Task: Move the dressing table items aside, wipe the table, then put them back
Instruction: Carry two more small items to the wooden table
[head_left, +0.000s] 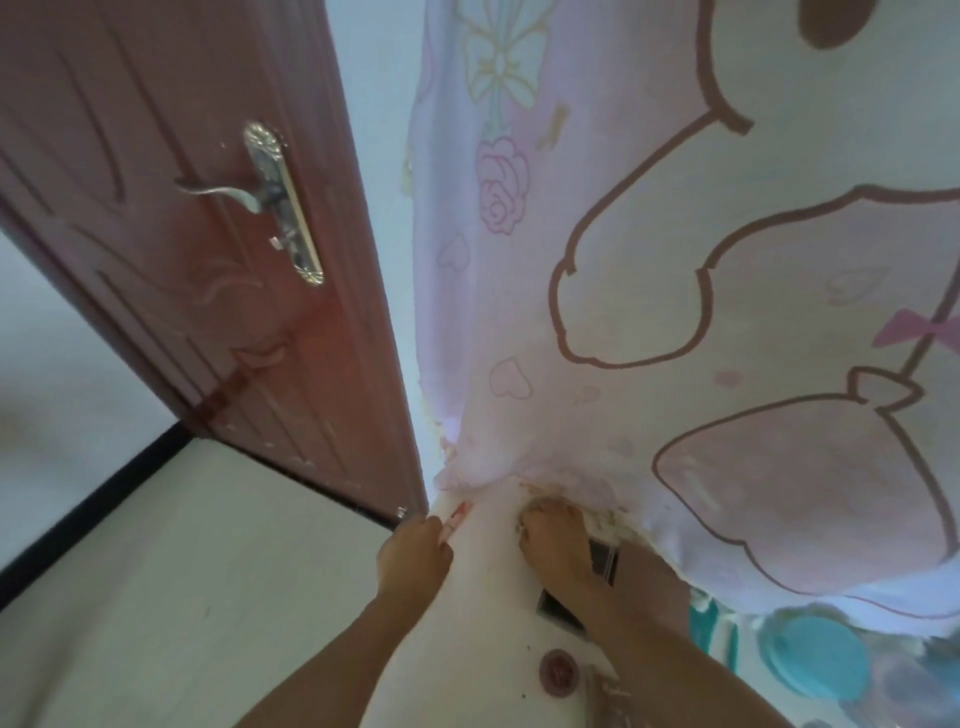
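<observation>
Cloth is the main hazard here: the pink printed curtain (649, 260) drapes down onto the far end of the white dressing table (483, 597), and both hands work right at its hem. The left hand (415, 551), just below the curtain's left corner, has its fingers curled and pinches a small red-and-white item (457, 517) at the table's edge. The right hand (553, 545) reaches to the hem with its fingertips tucked under the fabric; I cannot tell whether it grips anything there.

A dark rectangular item (603, 560) lies beside that wrist, just below the hem. A round pink item (558, 670) sits further below the curtain, nearer the person, and a teal lid (821, 660) shows under the curtain's lower right edge.

Likely trouble: anything hidden beneath the hem could be knocked over or dragged off as the right hand pulls back. The pinched item sits at the table's brink beside the door (182, 234), so a loose hold would drop it to the floor. The right forearm could also sweep the dark item.
</observation>
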